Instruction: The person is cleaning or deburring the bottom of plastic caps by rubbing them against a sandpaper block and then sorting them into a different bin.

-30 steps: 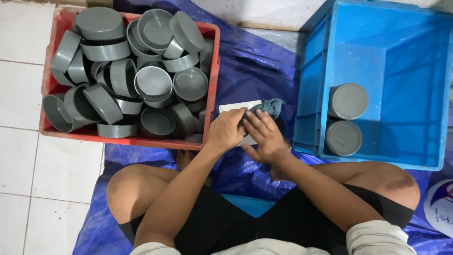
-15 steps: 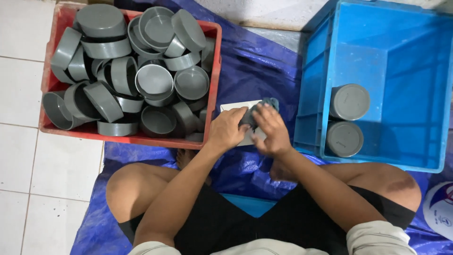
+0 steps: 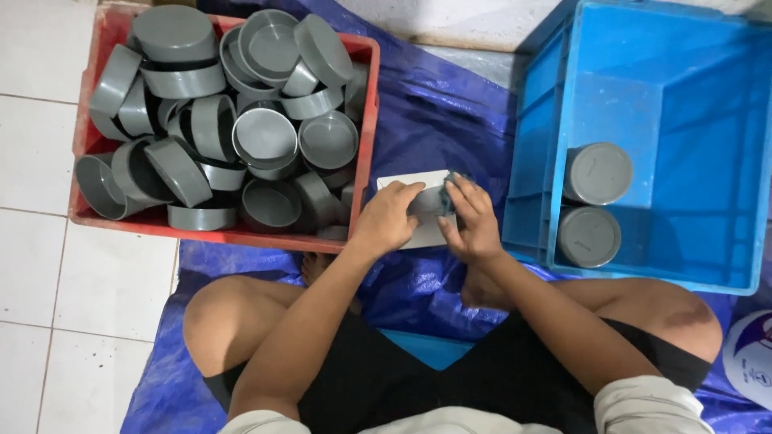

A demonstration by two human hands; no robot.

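I sit cross-legged on a blue tarp. My left hand grips a grey round cap, mostly hidden between my hands, over a white flat sheet. My right hand presses a dark teal pad against the cap's far side. A red crate heaped with several grey caps stands just left of my hands. To the right a blue crate holds two grey caps, one beside the other, near its left wall.
White floor tiles lie left of the tarp. My knees spread to both sides below the crates. A round white and blue object shows at the right edge.
My right hand with the pad has shifted a little to the left across the cap. My left hand keeps its hold in nearly the same place.
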